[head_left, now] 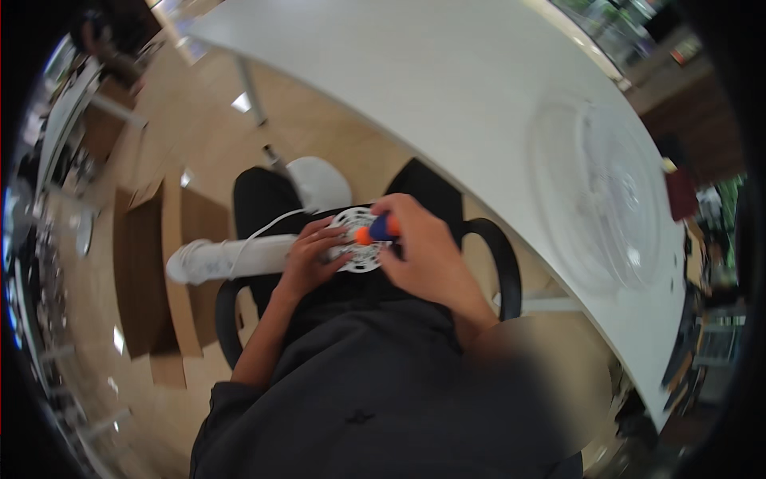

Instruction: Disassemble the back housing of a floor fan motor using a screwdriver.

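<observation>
Right across the lap it lies: a long white tubular column, its axis running left to right, rounded end out to the left. At the opposite end sits a round white slotted plastic disc, the join hidden under the left hand. That hand lies over the disc's left side, fingers spread; whether it's gripping, I can't tell. And here's the right hand, nearer the disc's right side, fingers closed around a blue-and-orange handled tool! Its orange end points left, over the disc; the tip is too blurred to make out. The disc looks openwork, ringed with slots, and a thin white cable loops over the smooth, pale column.
</observation>
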`<state>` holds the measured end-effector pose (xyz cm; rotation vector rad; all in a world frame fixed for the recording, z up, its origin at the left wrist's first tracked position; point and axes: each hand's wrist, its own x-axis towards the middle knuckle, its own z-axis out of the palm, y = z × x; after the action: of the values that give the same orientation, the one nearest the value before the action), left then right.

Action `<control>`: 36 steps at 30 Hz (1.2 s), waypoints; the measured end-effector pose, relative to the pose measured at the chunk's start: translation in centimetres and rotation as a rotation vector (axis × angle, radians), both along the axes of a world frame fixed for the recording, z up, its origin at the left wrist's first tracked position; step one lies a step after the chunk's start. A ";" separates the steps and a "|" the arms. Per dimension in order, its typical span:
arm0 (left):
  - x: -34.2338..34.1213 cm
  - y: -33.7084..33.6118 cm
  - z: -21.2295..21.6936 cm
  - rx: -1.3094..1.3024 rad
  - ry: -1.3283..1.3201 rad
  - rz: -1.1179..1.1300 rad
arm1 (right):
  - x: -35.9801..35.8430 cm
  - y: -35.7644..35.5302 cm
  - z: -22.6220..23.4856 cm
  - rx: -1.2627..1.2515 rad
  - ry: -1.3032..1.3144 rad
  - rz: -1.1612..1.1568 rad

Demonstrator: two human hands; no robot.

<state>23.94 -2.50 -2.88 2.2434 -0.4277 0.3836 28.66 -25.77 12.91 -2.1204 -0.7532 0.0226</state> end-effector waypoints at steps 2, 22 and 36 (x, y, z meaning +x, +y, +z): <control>-0.7 0.2 0.2 -0.017 -0.003 0.018 | -0.3 0.2 0.2 -0.020 0.083 0.005; -0.8 0.8 -0.5 -0.045 -0.021 0.015 | -1.2 2.8 -0.1 -0.144 -0.018 -0.158; -0.9 0.8 -0.7 -0.079 -0.030 0.014 | 0.9 2.2 -0.6 -0.084 0.063 0.029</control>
<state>23.05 -1.67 -3.60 2.1676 -0.4056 0.4345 29.55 -23.54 12.30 -2.1778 -0.7577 0.1388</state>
